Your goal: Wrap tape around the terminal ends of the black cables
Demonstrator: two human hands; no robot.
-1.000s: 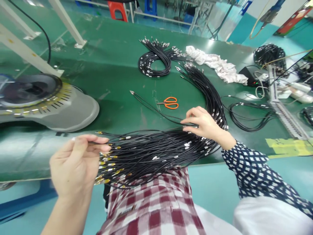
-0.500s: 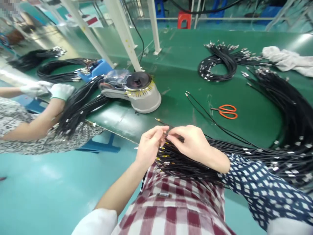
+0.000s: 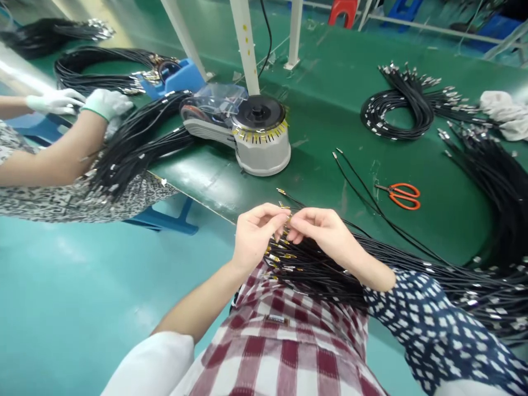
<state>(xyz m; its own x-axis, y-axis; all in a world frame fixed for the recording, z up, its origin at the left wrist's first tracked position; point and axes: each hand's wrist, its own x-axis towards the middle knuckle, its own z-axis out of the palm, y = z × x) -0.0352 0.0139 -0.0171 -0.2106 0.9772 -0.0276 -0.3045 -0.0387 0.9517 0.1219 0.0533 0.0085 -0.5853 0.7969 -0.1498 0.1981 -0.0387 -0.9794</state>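
Observation:
My left hand (image 3: 258, 234) and my right hand (image 3: 325, 231) meet fingertip to fingertip above the near edge of the green table. Both are closed in a pinch on the end of a thin black cable, where a small yellow bit shows between the fingers; most of that end is hidden. Under my hands lies a thick bundle of black cables (image 3: 325, 275), with metal tips and yellow tape pieces at its left end. One cable tip (image 3: 281, 191) sticks out past the others, just beyond my hands.
A round tape dispenser (image 3: 264, 151) with yellow strips stands ahead left. Orange-handled scissors (image 3: 404, 195) and two loose cables (image 3: 358, 187) lie to the right. Farther back are a coiled cable bundle (image 3: 371, 118) and a white cloth (image 3: 501, 110). A co-worker's gloved hand (image 3: 107, 104) is at left.
My view has shifted, so the table things sit differently in the picture. My right fingertips have turned to face the left ones, and both hands stay together at the cable end.

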